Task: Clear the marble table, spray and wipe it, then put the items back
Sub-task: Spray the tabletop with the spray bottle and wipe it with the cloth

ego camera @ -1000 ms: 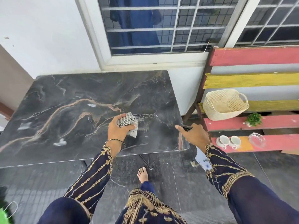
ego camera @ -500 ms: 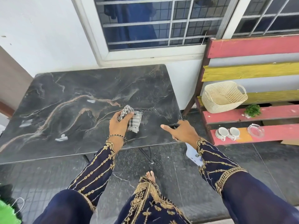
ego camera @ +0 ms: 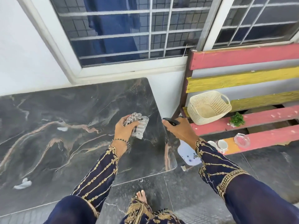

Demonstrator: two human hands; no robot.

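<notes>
View from above of a person standing at the near right corner of a dark marble table [ego camera: 64, 107] veined in pink and white. The left hand [ego camera: 123, 130] is over the right part of the tabletop, its fingers curled round a crumpled checked cloth [ego camera: 140, 126]. Whether the cloth touches the stone cannot be told. The right hand [ego camera: 180, 130] is just past the table's right edge, its fingers wrapped round the neck of a spray bottle [ego camera: 188, 155]. The black nozzle points toward the table and the pale body hangs below the wrist. 2 small white patches [ego camera: 62, 129] lie on the left part of the tabletop, well apart from the cloth.

To the right stands a slatted bench [ego camera: 242, 57] painted pink and yellow. It holds a woven basket [ego camera: 208, 107], a small green plant [ego camera: 237, 119], 2 white cups [ego camera: 221, 143] and a clear glass dish [ego camera: 241, 140]. A barred window [ego camera: 129, 29] is behind the table. Both sleeves are navy with gold embroidery.
</notes>
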